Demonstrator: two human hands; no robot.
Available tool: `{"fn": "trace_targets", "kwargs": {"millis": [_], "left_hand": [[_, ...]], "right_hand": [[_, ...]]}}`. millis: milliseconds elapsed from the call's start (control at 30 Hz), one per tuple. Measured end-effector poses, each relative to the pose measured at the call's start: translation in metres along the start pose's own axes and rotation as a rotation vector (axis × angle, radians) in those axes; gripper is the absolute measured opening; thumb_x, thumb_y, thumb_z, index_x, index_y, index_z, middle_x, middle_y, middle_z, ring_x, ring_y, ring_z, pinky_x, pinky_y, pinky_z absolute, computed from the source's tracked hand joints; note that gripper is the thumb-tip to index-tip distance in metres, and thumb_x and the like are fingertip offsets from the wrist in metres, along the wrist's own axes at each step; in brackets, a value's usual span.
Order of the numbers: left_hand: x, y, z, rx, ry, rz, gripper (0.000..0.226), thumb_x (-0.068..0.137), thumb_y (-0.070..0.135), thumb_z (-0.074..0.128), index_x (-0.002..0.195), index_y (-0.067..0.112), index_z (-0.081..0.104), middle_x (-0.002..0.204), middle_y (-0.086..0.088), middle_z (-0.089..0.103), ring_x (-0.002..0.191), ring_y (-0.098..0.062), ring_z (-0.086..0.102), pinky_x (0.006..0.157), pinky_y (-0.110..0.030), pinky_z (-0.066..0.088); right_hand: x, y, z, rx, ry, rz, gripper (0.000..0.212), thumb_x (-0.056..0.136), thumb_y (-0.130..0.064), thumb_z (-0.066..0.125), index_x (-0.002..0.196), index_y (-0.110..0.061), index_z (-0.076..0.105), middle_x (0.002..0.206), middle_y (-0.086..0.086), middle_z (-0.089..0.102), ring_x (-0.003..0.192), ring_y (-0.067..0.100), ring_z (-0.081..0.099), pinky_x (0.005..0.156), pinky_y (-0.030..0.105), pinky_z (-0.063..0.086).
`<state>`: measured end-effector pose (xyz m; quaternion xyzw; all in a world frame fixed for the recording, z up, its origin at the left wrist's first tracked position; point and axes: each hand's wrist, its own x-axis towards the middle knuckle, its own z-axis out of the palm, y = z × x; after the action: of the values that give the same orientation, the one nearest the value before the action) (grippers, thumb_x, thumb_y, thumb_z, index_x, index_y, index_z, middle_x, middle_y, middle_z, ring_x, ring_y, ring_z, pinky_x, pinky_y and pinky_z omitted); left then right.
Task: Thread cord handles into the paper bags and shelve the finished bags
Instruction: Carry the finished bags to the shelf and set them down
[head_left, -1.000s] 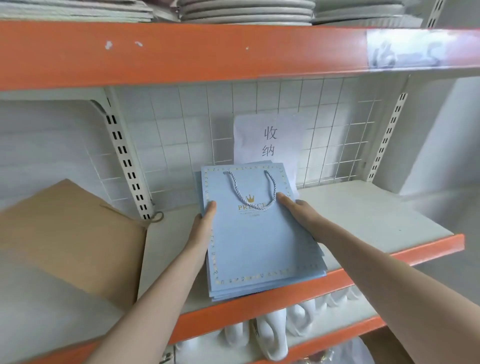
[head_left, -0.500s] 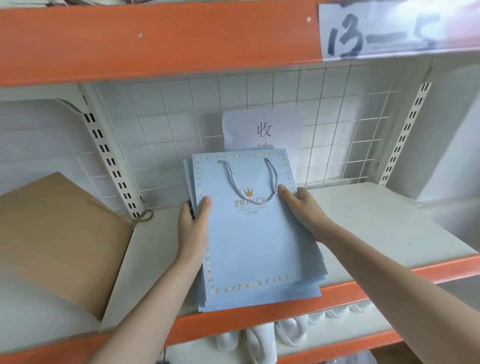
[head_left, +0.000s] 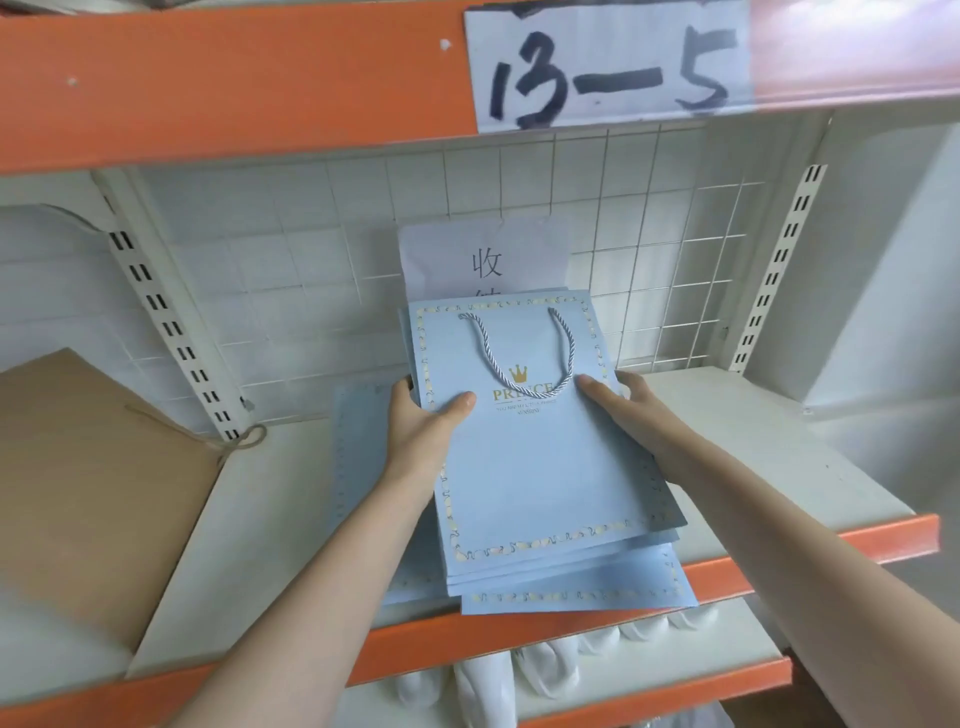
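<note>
Squaring the light blue paper bag (head_left: 524, 447) on top of the stack of blue bags (head_left: 571, 592) is the step we judge ourselves to be in, and it lies flat on the white shelf board (head_left: 779, 457) with its top edge toward the wire grid back panel (head_left: 649, 249). Its twisted cord handle (head_left: 519, 364) is threaded and loops down over the gold crown print. Our left hand (head_left: 421, 431) grips the bag's left edge, thumb curled on top and fingers hidden beneath; our right hand (head_left: 623, 410) lies along the right edge with fingers fairly straight on the face, though we cannot tell whether any reach under. To do this well, we should slide both edges evenly until the gold borders line up with the bags below, which sit slightly fanned, and keep the cord tucked flat. Behind stands a white paper sign (head_left: 483, 254); left lies a brown kraft bag (head_left: 88, 493); above, the orange beam (head_left: 234, 78) carries a handwritten label (head_left: 608, 67) reading 13-5.
</note>
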<state>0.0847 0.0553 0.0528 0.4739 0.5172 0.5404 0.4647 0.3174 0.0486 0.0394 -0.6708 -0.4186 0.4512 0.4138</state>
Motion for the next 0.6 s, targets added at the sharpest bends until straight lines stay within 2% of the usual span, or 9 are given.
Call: {"fn": "trace_targets", "kwargs": {"millis": [67,133,233,300,333,400,467,533,600], "left_hand": [[0.001,0.001,0.016,-0.019,-0.021,0.009,0.039,0.082,0.003,0.071,0.115,0.007,0.052,0.097,-0.003,0.067,0.079,-0.014,0.066,0.061,-0.020,0.053],[0.003,0.005,0.033,-0.033,-0.052,0.044,0.045,0.081,0.002,0.071,0.121,0.007,0.050,0.098,-0.001,0.067,0.086,-0.018,0.067,0.064,-0.019,0.054],[0.004,0.023,0.057,-0.111,-0.116,0.135,0.071,0.077,0.010,0.076,0.135,0.008,0.035,0.115,-0.005,0.065,0.105,-0.020,0.064,0.088,-0.031,0.053],[0.008,0.040,0.074,-0.116,-0.172,0.276,0.078,0.071,0.020,0.076,0.135,0.004,0.036,0.116,-0.002,0.064,0.105,-0.012,0.064,0.091,-0.029,0.051],[0.010,0.048,0.082,-0.096,-0.206,0.340,0.076,0.069,0.025,0.076,0.132,0.005,0.039,0.114,0.001,0.064,0.103,-0.008,0.063,0.088,-0.024,0.050],[0.013,0.056,0.093,-0.041,-0.291,0.390,0.081,0.065,0.034,0.077,0.132,0.010,0.039,0.118,0.005,0.060,0.104,0.000,0.061,0.085,-0.015,0.047],[0.010,0.051,0.099,0.022,-0.418,0.345,0.090,0.062,0.039,0.080,0.136,0.015,0.034,0.122,0.006,0.057,0.102,0.011,0.058,0.081,-0.008,0.045],[0.003,0.032,0.099,0.094,-0.505,0.249,0.111,0.052,0.059,0.082,0.140,0.020,0.027,0.125,0.011,0.054,0.102,0.016,0.056,0.086,-0.010,0.046],[-0.002,0.017,0.099,0.150,-0.558,0.194,0.136,0.039,0.075,0.078,0.148,0.022,0.016,0.134,0.011,0.050,0.115,0.007,0.052,0.094,-0.018,0.046]], "right_hand": [[-0.004,0.006,-0.021,0.040,-0.089,0.115,0.107,0.052,-0.077,0.072,0.133,-0.012,0.046,0.117,0.005,0.065,0.097,0.023,0.068,0.088,0.042,0.054],[-0.008,0.008,-0.040,0.069,-0.118,0.080,0.079,0.064,-0.064,0.072,0.115,-0.004,0.062,0.103,0.005,0.072,0.096,0.023,0.069,0.094,0.043,0.051],[-0.014,-0.010,-0.065,0.208,0.027,-0.193,0.046,0.085,-0.040,0.066,0.116,-0.006,0.061,0.104,0.005,0.072,0.094,0.019,0.069,0.088,0.039,0.054],[-0.017,-0.025,-0.084,0.255,0.101,-0.400,0.036,0.088,-0.034,0.064,0.118,-0.015,0.059,0.111,0.003,0.069,0.097,0.015,0.068,0.084,0.034,0.053],[-0.020,-0.029,-0.093,0.261,0.107,-0.485,0.036,0.087,-0.037,0.065,0.118,-0.020,0.057,0.115,0.001,0.068,0.101,0.015,0.066,0.087,0.034,0.051],[-0.026,-0.030,-0.109,0.249,0.083,-0.579,0.056,0.075,-0.052,0.072,0.122,-0.028,0.053,0.120,0.000,0.065,0.111,0.025,0.060,0.095,0.041,0.047],[-0.031,-0.020,-0.123,0.222,0.028,-0.570,0.080,0.065,-0.053,0.079,0.131,-0.021,0.048,0.123,0.005,0.063,0.117,0.031,0.057,0.101,0.047,0.043],[-0.035,-0.001,-0.134,0.184,-0.109,-0.563,0.074,0.073,-0.037,0.078,0.133,-0.008,0.047,0.127,0.011,0.061,0.120,0.029,0.056,0.105,0.050,0.041],[-0.038,0.015,-0.142,0.184,-0.182,-0.539,0.057,0.081,-0.018,0.066,0.134,-0.005,0.048,0.131,0.012,0.059,0.122,0.029,0.054,0.105,0.048,0.040]]}}
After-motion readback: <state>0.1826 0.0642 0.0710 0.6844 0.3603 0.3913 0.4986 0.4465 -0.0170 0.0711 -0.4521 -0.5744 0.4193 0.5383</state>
